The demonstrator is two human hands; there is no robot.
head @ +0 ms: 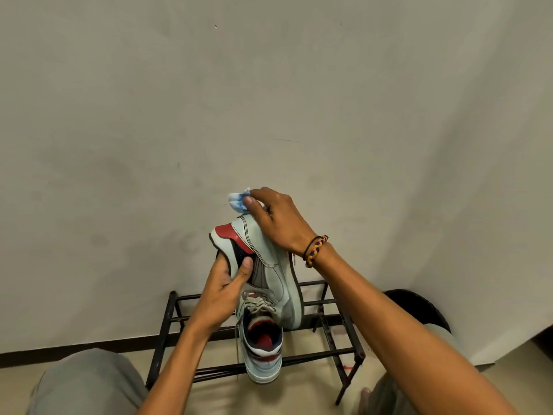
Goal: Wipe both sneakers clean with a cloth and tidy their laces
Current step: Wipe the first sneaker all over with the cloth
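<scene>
Right hand [278,220] wipes held sneaker [269,265] with cloth [238,200].

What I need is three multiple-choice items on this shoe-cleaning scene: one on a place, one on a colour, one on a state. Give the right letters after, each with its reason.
1. Where does the second sneaker sit?
A. on the black metal rack
B. on a chair
C. in a box

2. What colour is the cloth?
A. green
B. blue and white
C. black

3. What is the left hand doing?
A. hanging idle
B. tying a lace
C. gripping the raised sneaker

Answers:
1 A: it rests on the rack's bars, below the raised sneaker.
2 B: a blue and white wad shows at the fingertips of the right hand.
3 C: its thumb and fingers curl round the sneaker's collar end.
</scene>
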